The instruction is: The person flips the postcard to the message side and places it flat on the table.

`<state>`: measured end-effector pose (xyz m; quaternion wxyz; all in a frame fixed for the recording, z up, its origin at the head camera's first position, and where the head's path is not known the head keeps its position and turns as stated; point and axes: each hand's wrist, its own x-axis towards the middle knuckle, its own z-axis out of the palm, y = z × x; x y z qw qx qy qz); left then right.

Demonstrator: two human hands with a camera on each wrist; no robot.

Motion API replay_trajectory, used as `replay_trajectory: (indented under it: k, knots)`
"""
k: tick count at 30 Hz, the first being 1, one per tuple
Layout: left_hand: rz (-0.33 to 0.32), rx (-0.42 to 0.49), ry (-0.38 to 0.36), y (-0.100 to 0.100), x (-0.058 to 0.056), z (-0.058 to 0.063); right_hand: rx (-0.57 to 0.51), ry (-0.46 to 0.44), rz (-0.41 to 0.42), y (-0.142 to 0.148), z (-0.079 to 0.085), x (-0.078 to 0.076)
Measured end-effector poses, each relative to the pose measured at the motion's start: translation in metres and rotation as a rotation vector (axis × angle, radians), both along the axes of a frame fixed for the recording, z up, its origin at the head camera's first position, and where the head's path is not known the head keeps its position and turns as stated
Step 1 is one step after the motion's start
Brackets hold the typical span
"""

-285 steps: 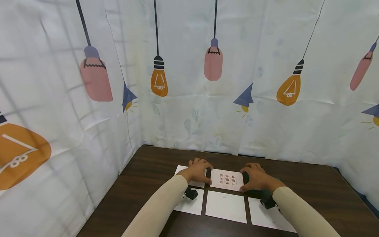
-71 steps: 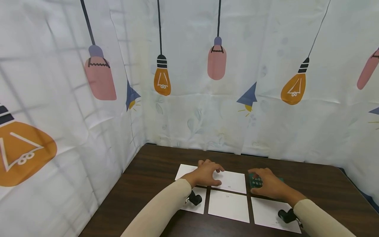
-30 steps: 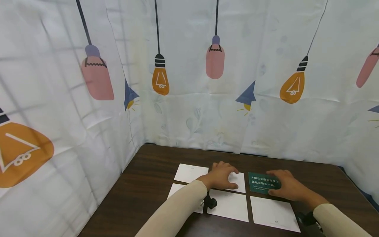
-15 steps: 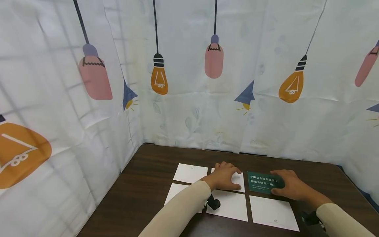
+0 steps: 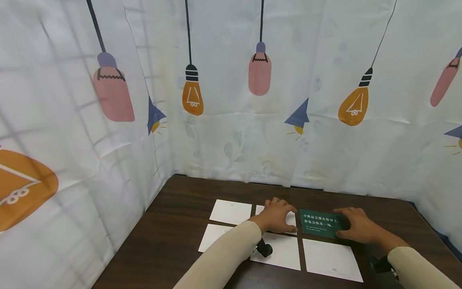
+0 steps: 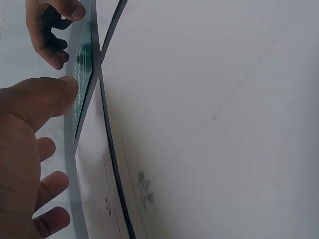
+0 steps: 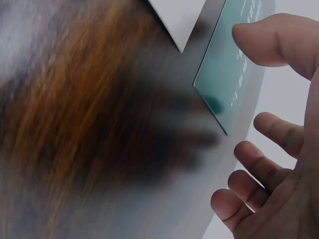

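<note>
A green card [image 5: 319,223] printed with white characters lies on the table at the right end of the back row. My right hand [image 5: 361,227] is held at its right end, thumb and fingers spread; in the right wrist view the thumb [image 7: 269,40] overlaps the green card, and no grip shows. Over the back-middle white card [image 5: 290,219] is my left hand [image 5: 276,216], fingers apart and thumb toward the green card's left edge. It hides much of that white card. Seen from the left wrist, the left thumb [image 6: 55,97] overlaps the green card's near end.
White cards lie in two rows: one at back left [image 5: 231,212], one at front left [image 5: 213,236], one at front middle [image 5: 285,249] and one at front right [image 5: 332,259]. They rest on a dark wooden table [image 5: 155,241], bordered by a patterned curtain [image 5: 231,140].
Earlier, both hands were at a pink printed card in the back middle; a white face shows there now. Both hands have moved right, uncovering most of the green card.
</note>
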<state>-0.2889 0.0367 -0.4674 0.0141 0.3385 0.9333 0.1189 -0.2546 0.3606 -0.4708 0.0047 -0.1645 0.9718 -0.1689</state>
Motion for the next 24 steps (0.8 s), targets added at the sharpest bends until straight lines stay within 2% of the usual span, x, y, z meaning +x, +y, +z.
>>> replay_trajectory:
  k: [11, 24]
  knots:
    - [0.013, -0.018, 0.012, 0.012, 0.001, -0.001, 0.049, -0.045, -0.028, 0.008, 0.001, -0.005]
    - [0.033, -0.034, 0.013, 0.021, 0.000, 0.000, 0.059, -0.079, -0.049, 0.007, 0.006, -0.004]
